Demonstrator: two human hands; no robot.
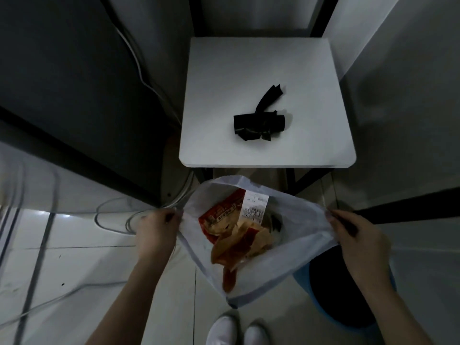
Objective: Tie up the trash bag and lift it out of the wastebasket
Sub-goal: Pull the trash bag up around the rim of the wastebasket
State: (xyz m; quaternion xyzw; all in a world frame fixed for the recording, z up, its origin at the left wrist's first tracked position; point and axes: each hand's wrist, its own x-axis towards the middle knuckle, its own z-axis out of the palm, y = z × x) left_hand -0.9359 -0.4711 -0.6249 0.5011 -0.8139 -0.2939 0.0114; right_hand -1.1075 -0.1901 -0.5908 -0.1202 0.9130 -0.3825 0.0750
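A white translucent trash bag (278, 267) hangs open between my hands, above the floor. Inside it lie red and orange snack wrappers (234, 230) and a white receipt (255, 205). My left hand (158, 231) pinches the bag's left rim. My right hand (358, 241) grips the right rim. The blue wastebasket (341, 295) with a dark inside stands at the lower right, partly hidden by the bag and my right forearm. The bag's mouth is spread wide, with no knot in it.
A small white table (249, 70) stands just beyond the bag, with a roll of black bags (258, 124) on it. White cables (112, 217) loop on the tiled floor at left. Dark furniture fills the upper left. My white shoes (236, 331) are at the bottom.
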